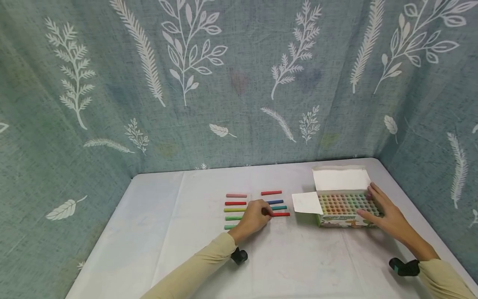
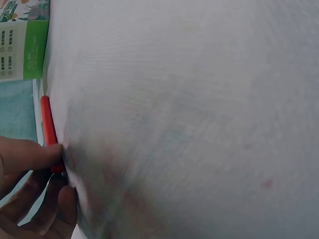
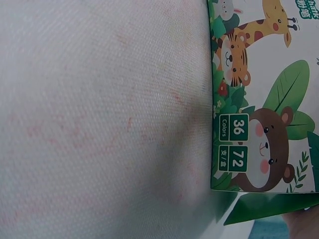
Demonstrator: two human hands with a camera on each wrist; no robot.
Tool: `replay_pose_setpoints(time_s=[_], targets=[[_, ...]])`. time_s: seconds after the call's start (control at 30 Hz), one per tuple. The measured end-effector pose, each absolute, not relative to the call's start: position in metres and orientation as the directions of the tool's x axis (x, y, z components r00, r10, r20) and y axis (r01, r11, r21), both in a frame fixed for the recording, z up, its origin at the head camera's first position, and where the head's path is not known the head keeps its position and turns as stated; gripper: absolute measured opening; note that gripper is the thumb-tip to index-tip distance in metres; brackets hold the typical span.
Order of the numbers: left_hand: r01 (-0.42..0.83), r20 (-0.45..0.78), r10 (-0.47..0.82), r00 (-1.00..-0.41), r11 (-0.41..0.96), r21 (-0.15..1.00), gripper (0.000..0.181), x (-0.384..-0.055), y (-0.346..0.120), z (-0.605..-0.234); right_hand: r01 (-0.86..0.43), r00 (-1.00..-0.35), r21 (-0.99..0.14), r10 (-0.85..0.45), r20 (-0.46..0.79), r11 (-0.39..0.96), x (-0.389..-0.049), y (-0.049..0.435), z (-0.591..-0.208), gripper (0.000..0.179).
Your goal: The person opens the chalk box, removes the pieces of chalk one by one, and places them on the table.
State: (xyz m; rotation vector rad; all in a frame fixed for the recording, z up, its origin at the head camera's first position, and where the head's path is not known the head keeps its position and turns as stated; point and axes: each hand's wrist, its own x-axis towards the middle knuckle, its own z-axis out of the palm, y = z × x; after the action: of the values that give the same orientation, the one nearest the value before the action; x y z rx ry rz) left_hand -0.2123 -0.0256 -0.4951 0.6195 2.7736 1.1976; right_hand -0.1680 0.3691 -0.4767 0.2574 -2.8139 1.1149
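My left hand (image 1: 254, 216) pinches the near end of a red chalk stick (image 1: 281, 214) between thumb and fingers, low over the white cloth. In the left wrist view the same red chalk (image 2: 48, 122) sticks out past the thumb tip. A blue chalk (image 1: 276, 202) and a teal chalk (image 1: 280, 207) lie just beyond it, partly covered by the hand. My right hand (image 1: 390, 218) rests on the right end of the opened chalk box (image 1: 337, 222), thumb over the front edge and fingers stretched toward the back corner. Rows of coloured chalk ends fill the box.
Left of the hand, a column holds pink (image 1: 236, 195), red (image 1: 235, 203), yellow (image 1: 233, 210) and green chalks (image 1: 233, 218). Another red chalk (image 1: 271, 192) lies farther back. The box's white side flap (image 1: 307, 202) sticks out leftward; its lid (image 1: 341, 178) stands up behind. A patterned curtain (image 1: 239, 83) encloses the table.
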Motion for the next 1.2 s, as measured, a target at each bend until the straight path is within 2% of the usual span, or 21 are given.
replay_pose_setpoints(time_s=[0.3, 0.57, 1.2], targets=[[0.330, 0.087, 0.392, -0.916, 0.611, 0.720, 0.006, -0.217, -0.022, -0.482, -0.176, -0.984, -0.669, -0.102, 0.149, 0.722, -0.169, 0.370, -0.477, 0.091], [0.370, 0.159, 0.396, -0.904, 0.542, 0.755, 0.007, -0.223, -0.011, -0.459, -0.176, -0.984, -0.672, -0.115, 0.135, 0.719, -0.171, 0.370, -0.477, 0.091], [0.502, 0.294, 0.466, -0.835, 0.424, 0.754, 0.009, -0.224, 0.063, -0.418, -0.153, -0.988, -0.682, -0.097, 0.120, 0.715, -0.169, 0.369, -0.474, 0.098]])
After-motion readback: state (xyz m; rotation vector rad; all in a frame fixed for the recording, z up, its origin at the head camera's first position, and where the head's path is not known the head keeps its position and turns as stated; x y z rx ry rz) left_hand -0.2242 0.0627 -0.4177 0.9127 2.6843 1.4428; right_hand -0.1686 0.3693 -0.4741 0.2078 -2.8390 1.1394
